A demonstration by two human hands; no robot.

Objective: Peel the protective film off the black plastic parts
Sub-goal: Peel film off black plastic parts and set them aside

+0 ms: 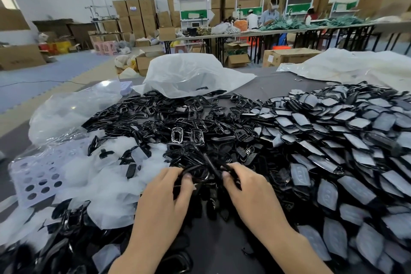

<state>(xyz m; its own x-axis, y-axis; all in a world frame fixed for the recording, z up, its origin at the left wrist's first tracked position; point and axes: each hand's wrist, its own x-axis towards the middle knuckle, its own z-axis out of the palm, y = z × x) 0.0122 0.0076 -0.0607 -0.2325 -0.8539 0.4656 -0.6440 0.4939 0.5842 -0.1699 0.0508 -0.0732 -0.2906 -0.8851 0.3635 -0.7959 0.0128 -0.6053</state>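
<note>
Hands meet just above the bare patch of bench (211, 240), wrists coming in from 6 o'clock. The left hand (164, 189) and right hand (246, 187) are each clenched on one black plastic part (196, 173), thumbs on top and fingers curled under. The part spans the gap between the two grips, its long axis running roughly 9 to 3 o'clock, so neither hand is nearer. Whether film clings to it is too small to tell. If it does, the peel probably wants one thumb to lift an edge while the other grip holds fast. Loose peeled film (106, 176) lies at 9 o'clock, film-covered parts (333, 140) at 3 o'clock, bare black frames (166, 113) at 12 o'clock.
</note>
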